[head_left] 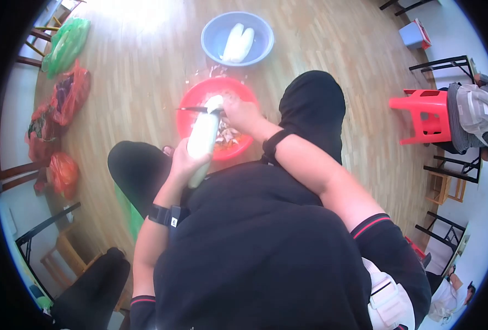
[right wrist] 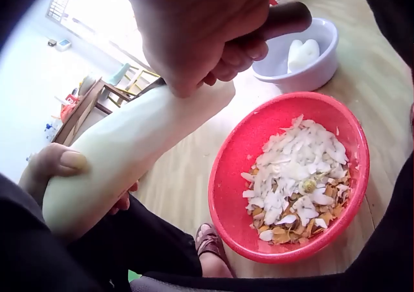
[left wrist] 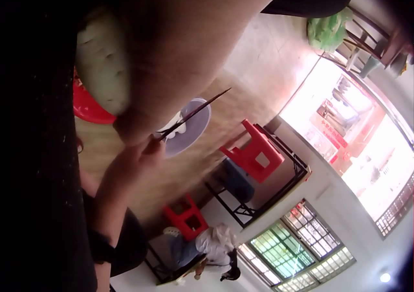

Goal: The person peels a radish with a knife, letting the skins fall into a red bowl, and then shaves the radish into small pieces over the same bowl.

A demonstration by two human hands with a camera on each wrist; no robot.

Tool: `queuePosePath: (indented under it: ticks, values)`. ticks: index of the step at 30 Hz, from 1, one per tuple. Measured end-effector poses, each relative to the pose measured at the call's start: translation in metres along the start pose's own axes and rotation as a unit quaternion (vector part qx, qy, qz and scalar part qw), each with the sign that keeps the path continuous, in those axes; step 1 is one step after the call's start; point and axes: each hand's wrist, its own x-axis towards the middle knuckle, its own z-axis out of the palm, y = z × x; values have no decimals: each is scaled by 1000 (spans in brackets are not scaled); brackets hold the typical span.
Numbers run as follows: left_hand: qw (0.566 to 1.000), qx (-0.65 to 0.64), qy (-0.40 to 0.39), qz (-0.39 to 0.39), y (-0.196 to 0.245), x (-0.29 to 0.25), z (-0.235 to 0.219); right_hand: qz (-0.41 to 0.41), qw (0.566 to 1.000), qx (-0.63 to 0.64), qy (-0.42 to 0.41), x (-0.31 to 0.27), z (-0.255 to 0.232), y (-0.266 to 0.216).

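Note:
My left hand (head_left: 184,162) grips a long white radish (head_left: 202,135) around its lower part, the radish slanting over the red basin (right wrist: 226,188). In the right wrist view the radish shows pale, flat-cut facets, and the left thumb (right wrist: 65,159) lies along its side. My right hand (head_left: 241,114) holds a knife (head_left: 190,109) by its dark handle (right wrist: 288,21), close at the radish's far end. The thin dark blade crosses the radish in the head view. White and orange peelings (right wrist: 291,169) lie heaped in the basin.
Beyond the red basin stands a light blue basin (head_left: 208,47) with peeled white radishes (head_left: 237,44) inside. Scraps lie on the wooden floor between them. Plastic bags (head_left: 70,93) line the left side. A red stool (head_left: 428,115) and seated people are on the right.

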Motion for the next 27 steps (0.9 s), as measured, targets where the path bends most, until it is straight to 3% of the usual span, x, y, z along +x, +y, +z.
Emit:
queuePosePath:
  ticks: [2,3,7,9,10,12,16,19,23,27]
  values:
    - [1000,8,11,-15,1,0,2,-15,1000,-10,-2,-2,5,2]
    - [1000,5,4,-30,3,-2,1,28,997,13,-74,-1,5,1]
    - [996,25,-26,-80,9,-5,-3,84,993,31,-80,0,5,9]
    - [998,18,-26,-58,7,-2,-4,174,967,50,-177,4,3,21]
    - [999,11,-30,-42,4,-3,-3,176,968,47,-172,2,7,26]
    - [999,6,-13,-36,-4,-2,-2,132,979,84,-134,-4,16,26]
    - [997,-6,-15,-71,5,-5,-5,143,961,194,-133,-3,16,22]
    - [996,-42,-12,-82,2,-2,-5,70,976,141,-148,-1,1,2]
    - [989,-109,-26,-91,4,-2,-6,64,980,129,-135,-2,-2,-12]
    - [988,-133,-15,-72,-5,-2,-3,22,995,72,-69,0,-1,-10]
